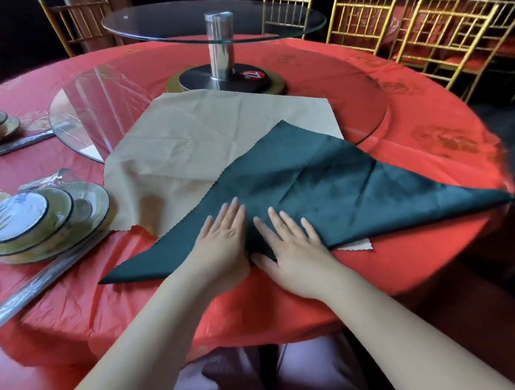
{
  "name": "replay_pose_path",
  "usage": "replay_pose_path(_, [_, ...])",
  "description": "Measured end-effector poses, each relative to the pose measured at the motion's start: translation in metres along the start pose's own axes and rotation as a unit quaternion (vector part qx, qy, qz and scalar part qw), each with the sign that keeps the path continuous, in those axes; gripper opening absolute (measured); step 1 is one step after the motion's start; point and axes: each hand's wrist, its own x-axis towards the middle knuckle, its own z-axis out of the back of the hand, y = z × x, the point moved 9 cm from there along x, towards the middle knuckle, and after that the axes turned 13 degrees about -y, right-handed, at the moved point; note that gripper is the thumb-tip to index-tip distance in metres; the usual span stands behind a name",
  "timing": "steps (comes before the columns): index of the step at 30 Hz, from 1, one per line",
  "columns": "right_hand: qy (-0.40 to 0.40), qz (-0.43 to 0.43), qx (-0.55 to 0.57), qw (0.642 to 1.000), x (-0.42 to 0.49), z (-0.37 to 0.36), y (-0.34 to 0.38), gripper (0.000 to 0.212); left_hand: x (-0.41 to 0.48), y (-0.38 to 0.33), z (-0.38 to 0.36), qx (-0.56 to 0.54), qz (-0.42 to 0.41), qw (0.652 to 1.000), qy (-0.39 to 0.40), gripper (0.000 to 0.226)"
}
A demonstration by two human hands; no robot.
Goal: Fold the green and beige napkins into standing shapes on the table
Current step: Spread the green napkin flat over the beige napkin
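Both hands lie flat, fingers straight: left hand (223,242) and right hand (292,241) press the green napkin (327,185). It lies folded into a triangle over the beige napkin (200,134) on the bench (432,134).

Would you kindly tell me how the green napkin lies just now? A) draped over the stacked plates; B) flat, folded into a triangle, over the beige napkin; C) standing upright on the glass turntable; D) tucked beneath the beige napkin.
B: the green napkin spreads flat as a triangle, its edges overlapping the beige napkin beneath it.
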Motion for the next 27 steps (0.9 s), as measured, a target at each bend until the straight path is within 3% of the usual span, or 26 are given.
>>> replay_pose_path(3, [0.001,0.012,0.008,1.000,0.001,0.001,-0.002,0.062,-0.003,-0.015,-0.009,-0.036,-0.009,0.999,-0.039,0.061])
replay_pose_path(6, [0.020,0.023,0.014,0.999,0.000,0.005,-0.015,0.061,-0.007,-0.009,-0.021,0.001,0.003,0.999,-0.045,0.094])
replay_pose_path(8, [0.033,0.013,0.012,0.999,-0.002,0.010,-0.040,0.061,-0.007,-0.008,-0.023,0.026,0.001,0.999,-0.028,0.101])
replay_pose_path(12, [0.040,-0.030,0.012,0.999,-0.012,0.020,-0.097,0.061,-0.004,-0.009,-0.024,0.044,0.011,0.998,0.037,0.073])
replay_pose_path(14, [0.035,-0.042,0.022,0.998,-0.017,0.022,-0.107,0.058,0.003,-0.013,-0.020,0.065,0.019,0.996,0.064,0.070])
replay_pose_path(17, [-0.008,-0.042,0.022,0.999,-0.014,0.029,-0.101,0.056,0.026,-0.052,-0.012,0.051,-0.040,0.998,0.025,0.066])
replay_pose_path(20, [-0.030,-0.024,-0.010,0.999,-0.009,0.034,-0.094,0.057,0.038,-0.110,-0.012,-0.061,-0.117,0.990,-0.045,0.065])
replay_pose_path(23, [0.009,-0.026,-0.038,0.999,-0.011,0.026,-0.104,0.061,0.041,-0.126,-0.031,-0.116,-0.090,0.988,-0.051,0.058])
replay_pose_path(27, [-0.003,-0.016,-0.014,1.000,-0.015,0.028,-0.125,0.059,0.042,-0.121,-0.049,-0.044,-0.083,0.994,-0.048,0.067])
